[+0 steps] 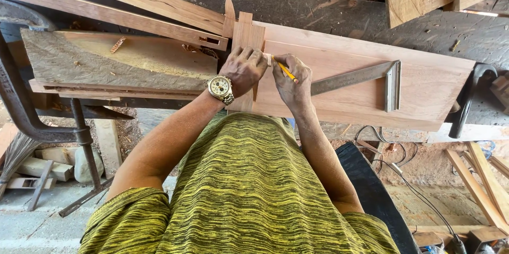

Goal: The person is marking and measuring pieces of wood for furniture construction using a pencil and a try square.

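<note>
Marking step, frame centre: left hand [243,70] pressed flat on narrow wood piece [247,36]; right hand [291,83] gripping yellow pencil [287,71] against board [424,73]. Next calls for steady line; try square [366,78] nearby.

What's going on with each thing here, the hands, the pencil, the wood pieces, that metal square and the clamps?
left hand: pressed flat on the narrow wood strip, wristwatch on.
right hand: gripping the yellow pencil.
yellow pencil: tilted, tip at the strip's edge.
narrow wood strip: lying across the wide board.
wide board: flat on the bench.
metal try square: lying on the wide board, untouched.
black clamp: at the bench's left end.
</note>
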